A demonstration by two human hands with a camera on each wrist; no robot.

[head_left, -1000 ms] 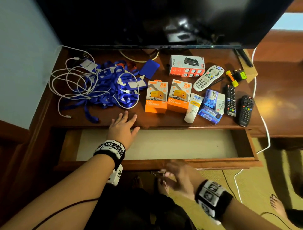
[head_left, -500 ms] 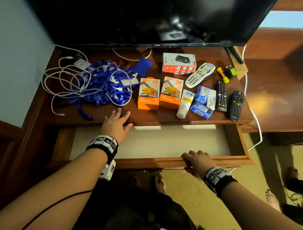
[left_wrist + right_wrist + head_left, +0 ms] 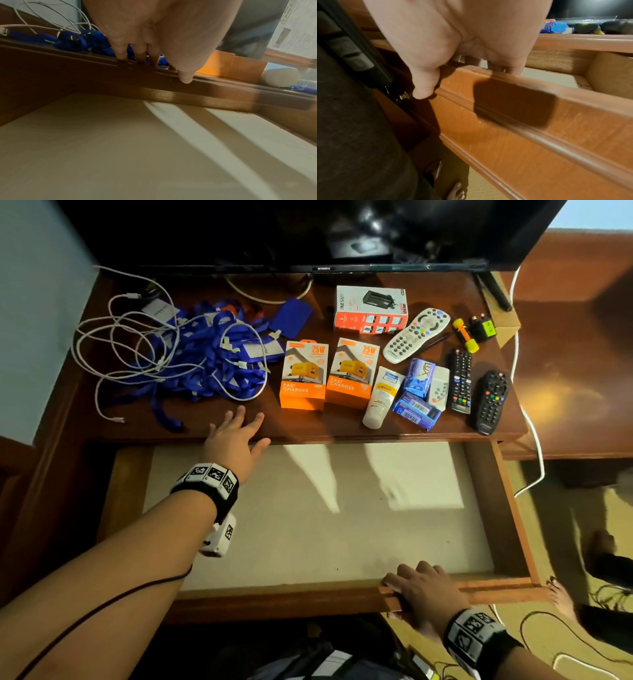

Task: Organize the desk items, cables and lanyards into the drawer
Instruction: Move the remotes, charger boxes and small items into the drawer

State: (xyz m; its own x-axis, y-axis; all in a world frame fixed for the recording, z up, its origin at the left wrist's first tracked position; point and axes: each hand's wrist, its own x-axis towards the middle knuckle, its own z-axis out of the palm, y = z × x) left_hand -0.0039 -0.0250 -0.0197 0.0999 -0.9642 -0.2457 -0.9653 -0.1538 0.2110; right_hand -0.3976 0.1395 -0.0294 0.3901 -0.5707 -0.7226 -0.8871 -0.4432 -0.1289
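R hand: right hand (image 3: 423, 590) clamped on front rail of the drawer (image 3: 274, 599), fingers curled over top edge into the drawer, thumb down the outer face (rt wrist view: (image 3: 453, 40)).
L hand: left hand (image 3: 236, 440) flat, fingers straight & spread, tips resting on front edge of the desk (image 3: 342, 426); holds nothing. Wrist view shows fingertips (image 3: 121, 55) touching the desk lip, thumb on the edge.
Hands rel.: well apart, L at desk edge, R at drawer front.
Drawer: pulled out wide, pale liner bare w/ light bands across it; wood sides.
Lanyards: blue lanyards (image 3: 212, 361) heaped on desk's left part, just beyond L fingers, not touched.
Cables: white cables (image 3: 130, 347) looped over & left of the lanyards, one plug end near desk front.
Mid desk: two orange charger boxes (image 3: 329, 373) side by side, white tube (image 3: 380, 398) beside them, blue packets (image 3: 416, 398), red/white adapter box (image 3: 371, 309) behind.
Rt desk: white remote (image 3: 416, 335), two black remotes (image 3: 474, 390), small yellow tool (image 3: 466, 335).
Room: dark TV (image 3: 308, 231) at desk back, pale wall left, beige carpet (image 3: 568, 546) rt w/ white cord trailing down, bare foot near drawer corner.
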